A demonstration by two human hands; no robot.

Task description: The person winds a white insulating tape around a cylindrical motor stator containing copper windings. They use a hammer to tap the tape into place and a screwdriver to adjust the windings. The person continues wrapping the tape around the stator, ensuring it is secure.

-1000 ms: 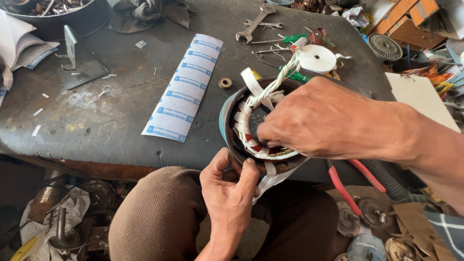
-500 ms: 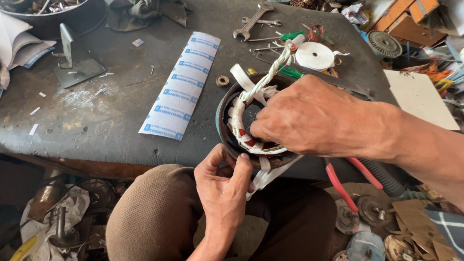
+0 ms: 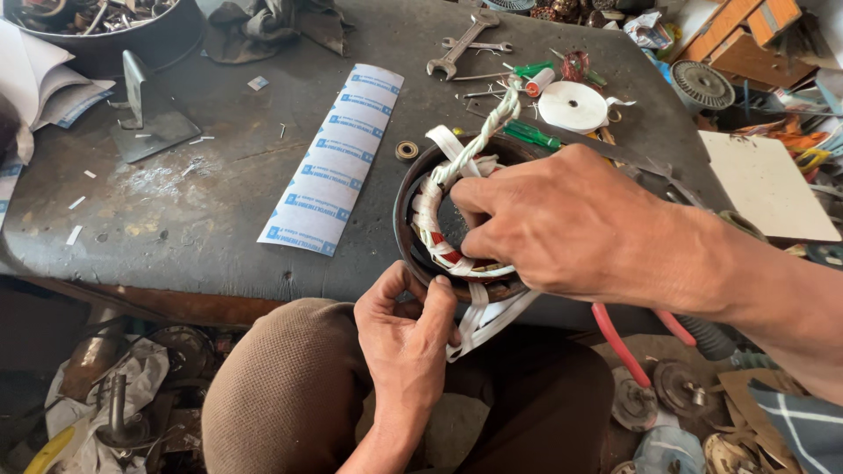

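Observation:
A round dark motor stator (image 3: 409,230) rests at the near edge of the grey workbench (image 3: 202,202), tilted toward me. Its winding is wrapped in white cloth tape (image 3: 428,209) with red showing beneath, and a braided white lead rises from the top. My left hand (image 3: 406,333) grips the stator's lower rim and the loose white tape ends hanging there. My right hand (image 3: 571,219) lies over the stator's right side, fingers curled onto the winding inside the ring.
A long strip of white insulating paper (image 3: 334,158) with blue print lies left of the stator. A roll of white tape (image 3: 572,106), spanners (image 3: 461,39), green-handled screwdrivers and a small bearing (image 3: 407,150) sit behind. Red-handled pliers (image 3: 632,342) hang at right; scrap parts cover the floor.
The stator and both hands stay in place while the view shifts slightly. My right hand has slid a little lower over the winding; my left fingers keep hold of the lower rim.

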